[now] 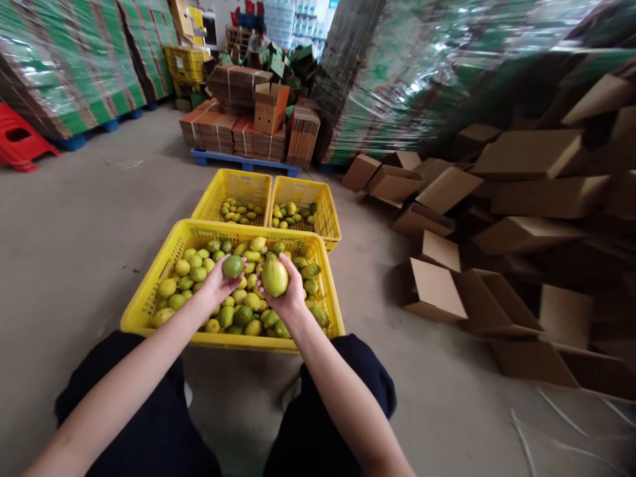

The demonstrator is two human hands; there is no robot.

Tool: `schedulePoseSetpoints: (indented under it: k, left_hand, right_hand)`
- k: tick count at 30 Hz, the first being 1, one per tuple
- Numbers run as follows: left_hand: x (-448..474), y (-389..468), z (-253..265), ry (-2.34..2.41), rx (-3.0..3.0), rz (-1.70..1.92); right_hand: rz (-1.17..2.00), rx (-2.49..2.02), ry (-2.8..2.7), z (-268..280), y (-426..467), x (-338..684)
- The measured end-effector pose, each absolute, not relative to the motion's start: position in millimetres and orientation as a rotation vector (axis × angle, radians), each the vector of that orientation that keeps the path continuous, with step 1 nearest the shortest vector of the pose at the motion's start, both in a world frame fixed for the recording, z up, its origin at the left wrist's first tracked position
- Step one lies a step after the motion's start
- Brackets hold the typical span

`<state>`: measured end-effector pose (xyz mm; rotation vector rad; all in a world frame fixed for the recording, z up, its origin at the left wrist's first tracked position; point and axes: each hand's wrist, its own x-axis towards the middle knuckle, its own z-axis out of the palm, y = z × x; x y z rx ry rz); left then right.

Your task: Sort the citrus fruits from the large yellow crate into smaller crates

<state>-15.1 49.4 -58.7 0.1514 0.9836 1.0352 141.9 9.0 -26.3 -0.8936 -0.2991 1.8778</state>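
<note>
Just apart above a yellow crate, our left hand cups a green fruit and our right hand a larger yellowish fruit. Both look firm but probably bruise, so we should palm them round the middle.

Viewed from the wearer's head, facing forward and steeply down; close above the knees and large yellow crate, reaching to stacked flattened cartons well beyond.

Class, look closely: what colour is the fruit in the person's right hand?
The fruit in the right hand is yellowish green, best seen in the head view.
</note>
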Motion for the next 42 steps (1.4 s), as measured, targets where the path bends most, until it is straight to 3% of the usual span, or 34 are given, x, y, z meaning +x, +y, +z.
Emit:
schedulePoseSetpoints:
  k: [15,24,31,42]
  left_hand:
    - [-8.2,42.6,-48.2,0.916,0.133,1.270]
    - [-12.5,40.6,-46.0,0.887,0.235,1.102]
    - [-13.6,38.0,-39.7,0.832,0.031,1.165]
    - [-12.5,46.0,-50.6,0.883,0.187,0.947]
  right_hand:
    - [1.712,-1.026,-0.231,-29.1,18.3,138.8]
    - [1.745,-1.051,0.131,-36.4,23.9,143.3]
    - [1.788,-0.912,-0.015,-28.1,19.7,144.9]
    - [1.950,-0.880,-0.089,-34.9,26.5,150.6]
